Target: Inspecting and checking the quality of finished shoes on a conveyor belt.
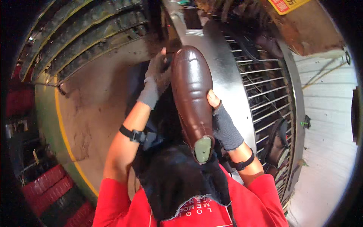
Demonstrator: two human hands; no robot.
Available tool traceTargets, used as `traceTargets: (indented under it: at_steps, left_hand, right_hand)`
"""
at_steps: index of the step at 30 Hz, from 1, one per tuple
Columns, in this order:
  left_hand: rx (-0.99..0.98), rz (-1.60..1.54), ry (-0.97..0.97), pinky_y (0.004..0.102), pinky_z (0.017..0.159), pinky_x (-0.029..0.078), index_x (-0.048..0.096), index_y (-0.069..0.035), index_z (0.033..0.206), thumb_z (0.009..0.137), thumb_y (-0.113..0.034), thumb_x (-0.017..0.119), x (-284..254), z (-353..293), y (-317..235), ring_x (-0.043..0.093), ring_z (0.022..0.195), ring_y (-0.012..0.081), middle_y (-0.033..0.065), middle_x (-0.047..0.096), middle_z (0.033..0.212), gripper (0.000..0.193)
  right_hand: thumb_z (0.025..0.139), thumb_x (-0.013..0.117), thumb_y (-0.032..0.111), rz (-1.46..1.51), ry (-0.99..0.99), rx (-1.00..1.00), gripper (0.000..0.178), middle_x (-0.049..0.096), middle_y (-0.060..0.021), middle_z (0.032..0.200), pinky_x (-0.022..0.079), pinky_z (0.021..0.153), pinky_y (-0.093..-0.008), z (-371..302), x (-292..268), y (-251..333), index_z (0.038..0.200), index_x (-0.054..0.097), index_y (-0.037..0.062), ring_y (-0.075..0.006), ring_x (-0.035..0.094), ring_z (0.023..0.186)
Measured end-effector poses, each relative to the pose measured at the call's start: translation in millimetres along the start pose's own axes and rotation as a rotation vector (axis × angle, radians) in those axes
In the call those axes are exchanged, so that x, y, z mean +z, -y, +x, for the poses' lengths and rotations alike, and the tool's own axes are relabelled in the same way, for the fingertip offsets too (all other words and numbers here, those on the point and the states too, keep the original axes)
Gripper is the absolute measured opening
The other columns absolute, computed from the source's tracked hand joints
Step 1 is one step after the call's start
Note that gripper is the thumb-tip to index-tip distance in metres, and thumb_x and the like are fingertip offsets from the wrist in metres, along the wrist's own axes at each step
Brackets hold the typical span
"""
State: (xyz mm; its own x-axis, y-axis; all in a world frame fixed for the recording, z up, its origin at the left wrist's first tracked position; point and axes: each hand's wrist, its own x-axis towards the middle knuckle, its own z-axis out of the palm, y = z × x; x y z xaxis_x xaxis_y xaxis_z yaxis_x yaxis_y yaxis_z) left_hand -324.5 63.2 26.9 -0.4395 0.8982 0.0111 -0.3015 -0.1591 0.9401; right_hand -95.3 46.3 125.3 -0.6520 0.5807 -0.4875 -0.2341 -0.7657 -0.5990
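The brown shoe (193, 90) is held up in front of the person, above the black apron (170, 178), its long axis running away from the body: toe at the far end, heel near, the heel end leaning slightly right. The right hand (224, 123) is against the shoe's right side, its bare thumb pressed on the upper and its other fingers out of sight beneath, so the shoe seems gripped there. The left hand (154, 77) is just left of the shoe's front half, one finger pointing up; the rest are partly hidden, and I cannot tell whether they touch it. Of the two, the right is nearer the heel. A green block (203, 149) fills the shoe's opening. To the shoe's right is a barred rack (266, 90) with another shoe (277, 145) on it. No marking shows on the held shoe; white lettering crosses the red shirt (259, 193) below it, and a yellow-and-red label (288, 5) is beyond it, upper right.
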Motion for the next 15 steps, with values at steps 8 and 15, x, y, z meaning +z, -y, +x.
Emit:
traceTargets:
  at_steps: [8,15]
  left_hand:
    - [-0.410,-0.464,0.418,0.0369,0.107,0.053,0.051,0.005,0.148,0.105,-0.039,0.057,-35,12,-19,0.067,0.119,0.0229,0.0150,0.069,0.130,0.061]
    - [-0.315,-0.440,0.425,0.0374,0.108,0.052,0.033,-0.003,0.161,0.108,-0.063,0.038,-10,-2,-39,0.066,0.122,0.0227,0.0177,0.064,0.139,0.081]
  right_hand:
    - [0.096,0.069,0.052,-0.063,-0.161,-0.047,0.074,0.068,-0.0213,0.125,0.061,0.093,-0.0415,13,-62,22,0.143,0.052,-0.0026,-0.0296,0.073,0.104]
    - [0.093,0.069,0.063,0.115,-0.007,0.005,0.089,0.065,-0.0267,0.131,0.064,0.092,-0.0490,25,-91,15,0.148,0.045,-0.0032,-0.0369,0.073,0.106]
